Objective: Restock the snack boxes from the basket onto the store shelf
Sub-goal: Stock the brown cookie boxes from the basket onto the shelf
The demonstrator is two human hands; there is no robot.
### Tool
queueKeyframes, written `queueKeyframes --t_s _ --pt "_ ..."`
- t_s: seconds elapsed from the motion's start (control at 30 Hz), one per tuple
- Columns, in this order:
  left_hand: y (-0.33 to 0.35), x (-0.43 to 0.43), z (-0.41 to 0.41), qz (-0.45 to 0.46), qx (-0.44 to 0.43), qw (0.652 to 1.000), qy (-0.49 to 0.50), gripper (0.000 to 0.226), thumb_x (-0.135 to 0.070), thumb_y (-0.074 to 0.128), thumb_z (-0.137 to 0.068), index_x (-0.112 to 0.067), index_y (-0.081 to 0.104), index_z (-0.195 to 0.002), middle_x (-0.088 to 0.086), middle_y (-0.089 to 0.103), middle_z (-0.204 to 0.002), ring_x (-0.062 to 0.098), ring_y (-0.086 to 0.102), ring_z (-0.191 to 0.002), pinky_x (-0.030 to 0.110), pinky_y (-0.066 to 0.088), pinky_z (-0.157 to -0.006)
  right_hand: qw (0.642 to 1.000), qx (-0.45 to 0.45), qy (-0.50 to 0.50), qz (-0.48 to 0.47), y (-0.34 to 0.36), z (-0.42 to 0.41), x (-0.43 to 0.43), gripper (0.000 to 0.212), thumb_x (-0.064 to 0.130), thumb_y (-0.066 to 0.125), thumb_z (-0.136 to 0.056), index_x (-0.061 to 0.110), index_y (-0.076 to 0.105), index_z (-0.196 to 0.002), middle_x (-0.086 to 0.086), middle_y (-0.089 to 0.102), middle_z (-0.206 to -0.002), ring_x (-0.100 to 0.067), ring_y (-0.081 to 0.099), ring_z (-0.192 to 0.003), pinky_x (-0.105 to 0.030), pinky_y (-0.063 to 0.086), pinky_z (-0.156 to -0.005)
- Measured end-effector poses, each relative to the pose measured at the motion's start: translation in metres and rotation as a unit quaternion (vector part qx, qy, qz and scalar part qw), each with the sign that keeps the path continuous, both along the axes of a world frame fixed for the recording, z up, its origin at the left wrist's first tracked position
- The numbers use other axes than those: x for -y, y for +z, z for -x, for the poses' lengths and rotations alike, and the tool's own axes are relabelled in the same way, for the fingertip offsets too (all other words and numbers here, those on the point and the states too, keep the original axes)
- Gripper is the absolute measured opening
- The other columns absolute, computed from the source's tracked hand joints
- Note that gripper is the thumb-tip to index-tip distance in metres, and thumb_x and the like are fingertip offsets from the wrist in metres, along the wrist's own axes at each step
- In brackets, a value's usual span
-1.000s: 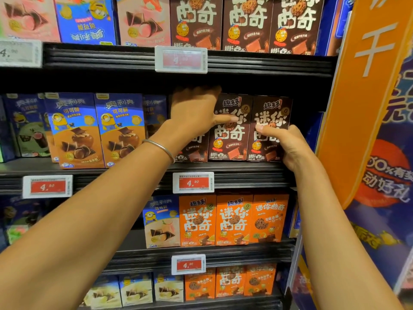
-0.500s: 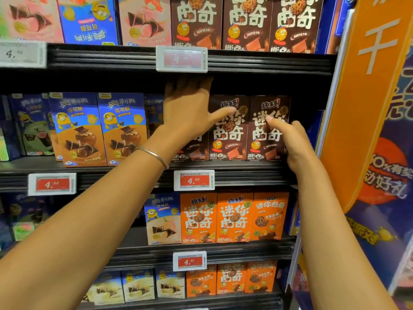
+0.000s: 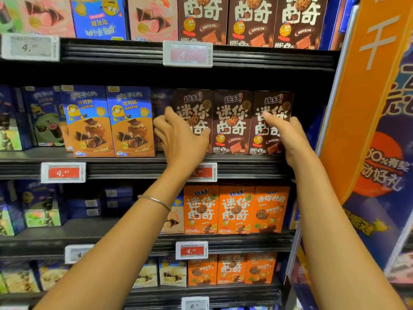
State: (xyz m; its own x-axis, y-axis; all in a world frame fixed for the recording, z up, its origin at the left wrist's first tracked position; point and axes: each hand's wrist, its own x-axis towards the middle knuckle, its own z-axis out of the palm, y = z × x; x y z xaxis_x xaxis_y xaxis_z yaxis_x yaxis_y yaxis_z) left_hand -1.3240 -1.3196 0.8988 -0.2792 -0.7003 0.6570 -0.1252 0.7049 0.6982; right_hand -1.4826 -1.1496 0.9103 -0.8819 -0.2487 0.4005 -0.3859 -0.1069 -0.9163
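Three brown snack boxes stand side by side at the front of the middle shelf (image 3: pixel 245 167): a left box (image 3: pixel 194 100), a middle box (image 3: pixel 232 121) and a right box (image 3: pixel 273 101). My left hand (image 3: pixel 181 139) lies spread over the left box's lower front and left edge, fingers apart, thumb on the front. My right hand (image 3: pixel 288 137) rests on the right box's front and right edge, with a fingertip pressed against the print. Neither box is lifted. The basket is not in view.
Blue and orange cone-snack boxes (image 3: pixel 109 121) stand left of the brown ones. Orange boxes (image 3: pixel 234 211) fill the shelf below and larger brown boxes (image 3: pixel 250 19) the shelf above. An orange promotional banner (image 3: pixel 366 86) borders the shelf on the right. Price tags (image 3: pixel 63 172) line the shelf edges.
My left hand has slid down from the top of the left brown box to its lower left part, uncovering the upper print. My right hand has stayed on the right box.
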Motion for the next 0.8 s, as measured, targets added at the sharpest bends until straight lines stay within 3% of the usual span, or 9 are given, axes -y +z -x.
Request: queueKeyframes --t_s 0.2,0.4,0.5,0.67,0.8 --pt "0.002 -0.003 -0.001 -0.011 0.025 1.000 -0.004 0.094 -0.026 0.086 -0.082 -0.012 0.026 -0.153 0.014 0.025 -0.153 0.032 0.028 -0.143 0.038 0.040 -0.108 1.000 0.001 0.004 0.007 0.001 0.001 -0.005 0.052 0.053 0.078 -0.080 0.030 0.051 -0.118 0.008 0.068 -0.112 -0.009 0.068 -0.096 -0.023 0.050 -0.067" --pt "0.000 -0.003 0.000 -0.012 0.020 1.000 -0.010 0.097 -0.029 0.087 -0.082 -0.015 0.024 -0.155 0.013 0.028 -0.151 0.031 0.029 -0.142 0.029 0.033 -0.095 0.999 0.032 -0.008 0.010 0.003 0.000 -0.009 0.089 0.057 0.076 -0.080 0.015 0.038 -0.147 -0.002 0.062 -0.129 -0.014 0.066 -0.102 -0.026 0.052 -0.068" --pt "-0.002 0.000 -0.002 -0.026 0.016 0.999 -0.023 0.100 -0.029 0.087 -0.081 -0.018 0.022 -0.157 0.013 0.030 -0.149 0.031 0.031 -0.141 0.030 0.032 -0.092 0.999 0.041 -0.020 0.028 0.005 -0.004 -0.011 0.083 0.054 0.072 -0.086 0.012 0.036 -0.148 -0.005 0.062 -0.131 -0.015 0.069 -0.100 -0.026 0.056 -0.067" --pt "-0.002 0.002 -0.006 -0.036 0.013 0.999 -0.031 0.095 -0.028 0.085 -0.083 -0.018 0.025 -0.155 0.013 0.033 -0.149 0.031 0.034 -0.141 0.030 0.032 -0.092 0.999 0.020 -0.012 0.030 0.003 -0.012 -0.014 0.066 0.057 0.063 -0.092 0.017 0.046 -0.142 -0.005 0.062 -0.132 -0.022 0.066 -0.115 -0.040 0.058 -0.091" --pt "-0.001 0.005 -0.009 -0.035 0.012 0.999 -0.028 0.090 -0.029 0.083 -0.084 -0.020 0.027 -0.154 0.013 0.034 -0.149 0.030 0.037 -0.140 0.029 0.035 -0.093 1.000 0.016 -0.004 0.023 0.002 -0.015 -0.014 0.069 0.058 0.062 -0.093 0.016 0.044 -0.145 -0.005 0.062 -0.136 -0.022 0.064 -0.118 -0.046 0.055 -0.100"
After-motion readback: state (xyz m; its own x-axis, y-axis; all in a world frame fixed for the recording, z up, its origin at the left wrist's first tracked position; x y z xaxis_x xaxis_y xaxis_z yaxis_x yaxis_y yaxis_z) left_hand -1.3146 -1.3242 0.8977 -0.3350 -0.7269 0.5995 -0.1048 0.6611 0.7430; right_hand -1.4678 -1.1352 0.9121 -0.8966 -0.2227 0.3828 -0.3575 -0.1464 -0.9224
